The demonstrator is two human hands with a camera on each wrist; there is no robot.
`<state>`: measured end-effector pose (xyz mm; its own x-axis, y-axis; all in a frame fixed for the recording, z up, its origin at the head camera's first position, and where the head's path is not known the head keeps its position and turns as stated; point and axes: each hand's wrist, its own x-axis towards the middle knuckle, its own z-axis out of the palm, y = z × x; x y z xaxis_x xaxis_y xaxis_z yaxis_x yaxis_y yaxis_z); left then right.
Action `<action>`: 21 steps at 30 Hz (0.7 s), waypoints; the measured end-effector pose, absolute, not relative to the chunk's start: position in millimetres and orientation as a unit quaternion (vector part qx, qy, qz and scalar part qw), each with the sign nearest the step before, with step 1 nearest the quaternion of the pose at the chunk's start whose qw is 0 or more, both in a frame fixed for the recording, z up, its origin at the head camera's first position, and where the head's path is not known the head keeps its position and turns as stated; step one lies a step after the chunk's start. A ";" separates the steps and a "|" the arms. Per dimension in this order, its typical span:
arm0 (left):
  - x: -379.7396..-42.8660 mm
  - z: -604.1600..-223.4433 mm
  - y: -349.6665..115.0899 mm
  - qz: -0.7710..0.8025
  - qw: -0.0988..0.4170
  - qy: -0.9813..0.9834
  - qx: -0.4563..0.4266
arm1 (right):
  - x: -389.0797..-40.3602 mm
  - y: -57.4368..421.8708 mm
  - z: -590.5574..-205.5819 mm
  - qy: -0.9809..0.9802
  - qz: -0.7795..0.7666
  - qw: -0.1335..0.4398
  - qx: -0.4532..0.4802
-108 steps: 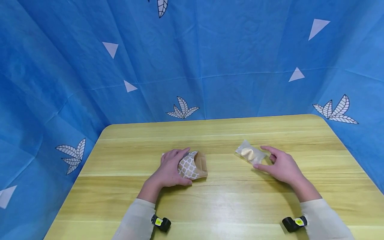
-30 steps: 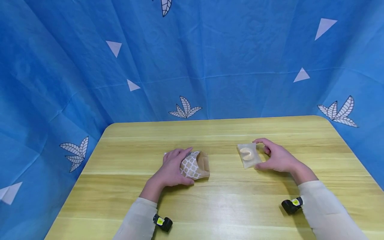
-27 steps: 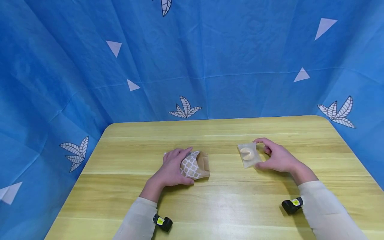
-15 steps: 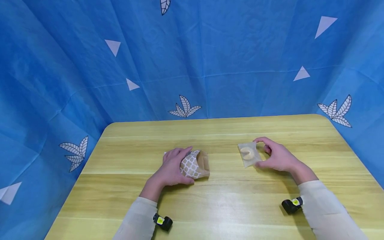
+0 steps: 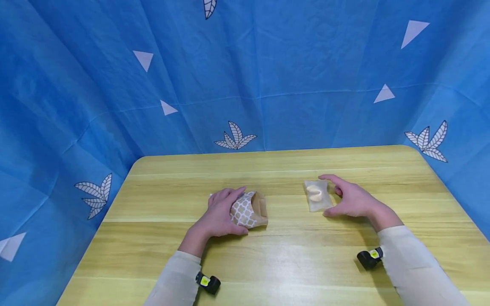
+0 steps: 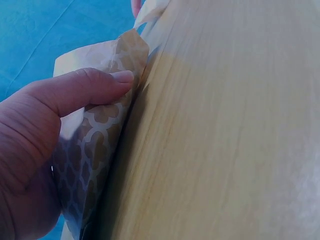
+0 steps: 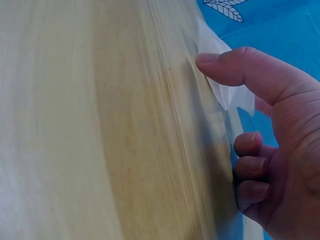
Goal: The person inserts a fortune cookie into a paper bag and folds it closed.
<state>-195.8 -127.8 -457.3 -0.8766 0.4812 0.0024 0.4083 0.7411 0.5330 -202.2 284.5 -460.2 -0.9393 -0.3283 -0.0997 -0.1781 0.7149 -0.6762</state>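
Observation:
My left hand (image 5: pixel 220 214) grips a small brown paper bag (image 5: pixel 243 211) with a white lattice print, lying on its side with its mouth gaping to the right. In the left wrist view the thumb (image 6: pixel 100 87) presses on the bag's printed side (image 6: pixel 97 132). To the right, my right hand (image 5: pixel 354 199) holds a small see-through packet (image 5: pixel 317 202) between thumb and index finger at its right side. A cream-coloured folded piece, like a fortune cookie, shows inside the packet. The right wrist view has the thumb (image 7: pixel 225 67) against the packet (image 7: pixel 212 40), other fingers curled.
Both hands are over a light wooden table (image 5: pixel 283 255). A blue curtain (image 5: pixel 306 63) with white leaves and triangles hangs behind it and along its sides. A small black camera sits on the left wrist (image 5: pixel 208 283) and another on the right wrist (image 5: pixel 369 258).
Since the earliest frame the packet has turned from slanted to nearly straight, and the right hand has turned with it. Lately the right index finger has edged left. The left hand keeps its place.

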 end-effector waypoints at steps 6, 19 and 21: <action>-195.5 -457.9 -126.7 0.268 0.067 0.932 0.236 | -203.0 282.9 -458.6 0.919 -0.356 0.111 -0.132; -196.2 -459.6 -127.2 0.269 0.063 0.931 0.237 | -200.6 276.4 -466.7 0.911 -0.382 0.063 -0.143; -196.1 -459.6 -127.1 0.272 0.064 0.930 0.238 | -199.8 273.0 -467.3 0.907 -0.389 0.061 -0.148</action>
